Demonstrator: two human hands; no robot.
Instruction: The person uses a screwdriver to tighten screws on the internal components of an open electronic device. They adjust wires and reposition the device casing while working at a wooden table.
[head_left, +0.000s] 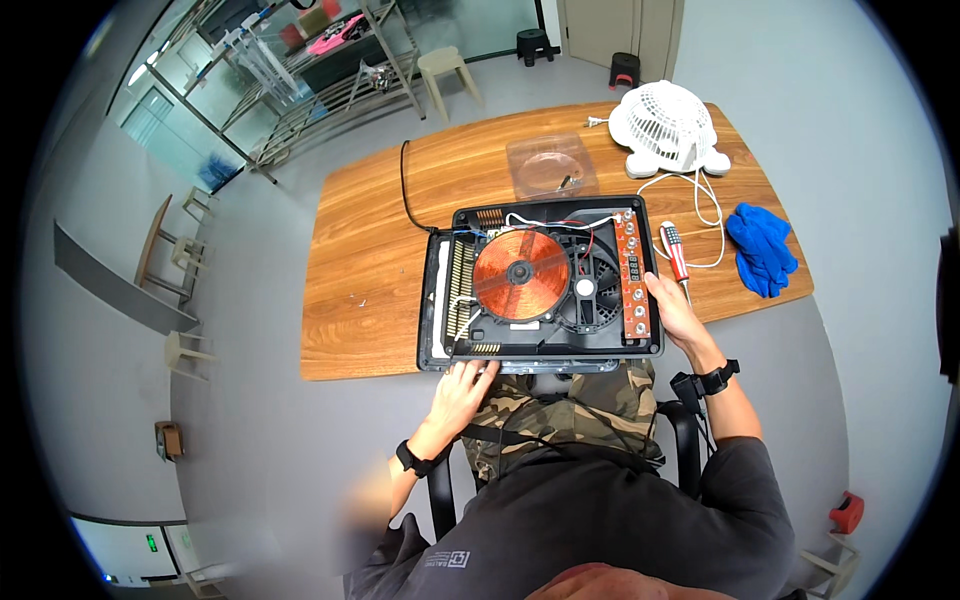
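An opened induction cooker (500, 335) lies at the wooden table's front edge, its copper coil (520, 260), black fan (600, 310), orange button board (635, 300) and wires exposed. My left hand (460, 395) has its fingers curled on the cooker's near edge, left of centre. My right hand (675, 310) holds the cooker's right side. Just right of it lies a red-and-white screwdriver (675, 255). A crumpled blue cloth (760, 250) lies further right. A clear plastic tray (525, 160) with small metal pieces sits behind the cooker.
The wooden table (350, 300) also bears a white fan (660, 130) with its cord at the back right and a black cable (404, 185) at the left. Behind stand a metal rack (330, 110) and stools (440, 65). My chair's armrests (688, 450) flank my lap.
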